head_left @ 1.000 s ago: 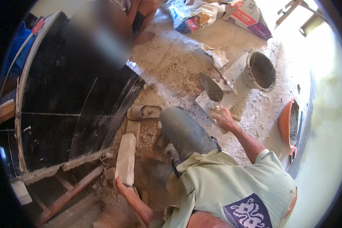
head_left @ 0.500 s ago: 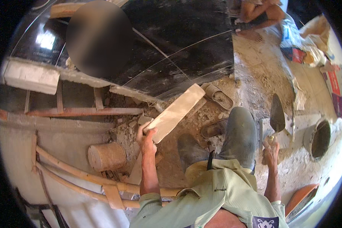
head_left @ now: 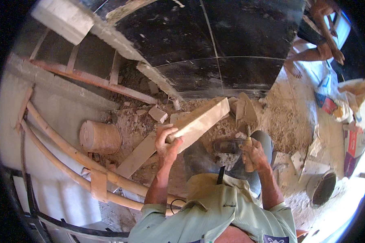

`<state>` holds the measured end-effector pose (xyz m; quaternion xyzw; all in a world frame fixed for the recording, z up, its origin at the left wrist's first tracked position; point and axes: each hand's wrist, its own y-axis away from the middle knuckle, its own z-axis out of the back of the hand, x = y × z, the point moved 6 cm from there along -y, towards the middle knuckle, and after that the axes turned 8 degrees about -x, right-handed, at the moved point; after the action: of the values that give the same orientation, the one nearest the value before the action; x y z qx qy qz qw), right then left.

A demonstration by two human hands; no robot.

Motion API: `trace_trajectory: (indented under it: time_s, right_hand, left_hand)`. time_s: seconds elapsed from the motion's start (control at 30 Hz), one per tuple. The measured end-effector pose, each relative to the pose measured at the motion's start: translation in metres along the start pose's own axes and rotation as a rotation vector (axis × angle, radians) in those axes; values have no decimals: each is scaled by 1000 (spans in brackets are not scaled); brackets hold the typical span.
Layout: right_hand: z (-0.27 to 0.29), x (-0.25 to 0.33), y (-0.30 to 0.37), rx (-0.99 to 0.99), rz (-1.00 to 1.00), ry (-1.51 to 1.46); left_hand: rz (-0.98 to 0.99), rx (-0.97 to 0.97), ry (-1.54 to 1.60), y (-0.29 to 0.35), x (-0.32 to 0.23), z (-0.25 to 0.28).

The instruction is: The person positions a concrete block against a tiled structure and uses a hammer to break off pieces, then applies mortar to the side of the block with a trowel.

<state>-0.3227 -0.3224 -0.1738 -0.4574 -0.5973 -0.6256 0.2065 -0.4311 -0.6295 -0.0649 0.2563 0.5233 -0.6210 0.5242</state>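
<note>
In the head view, your left hand (head_left: 167, 142) pinches the near end of a pale masonry block (head_left: 202, 123), thumb and fingers clasped around it; the far end hangs over the rubble-strewn floor (head_left: 286, 109), near the lower edge of the black tiled slab (head_left: 251, 44). Your right hand (head_left: 255, 155) has its fingers curled around the handle of a pointed trowel (head_left: 247, 115), its blade coated with what looks like mortar. So far, the block is lifted but not set down, and you show no clear mortar layer on its visible faces.
</note>
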Motion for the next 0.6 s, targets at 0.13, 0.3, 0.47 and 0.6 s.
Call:
trace_trajectory:
  time_s: [0.13, 0.3, 0.47, 0.6]
  right_hand:
    - [-11, -34, -24, 16, -75, -216]
    - [-51, -28, -21, 187, -5, -159]
    - [-82, 24, -10, -52, 613, 756]
    - [-82, 24, 6, -94, 842, 1045]
  left_hand:
    - [-368, 46, -224, 22, -26, 5]
    - [-508, 64, -286, 36, -41, 8]
    - [-510, 90, -295, 42, -35, 16]
    - [-506, 109, -323, 38, -26, 15]
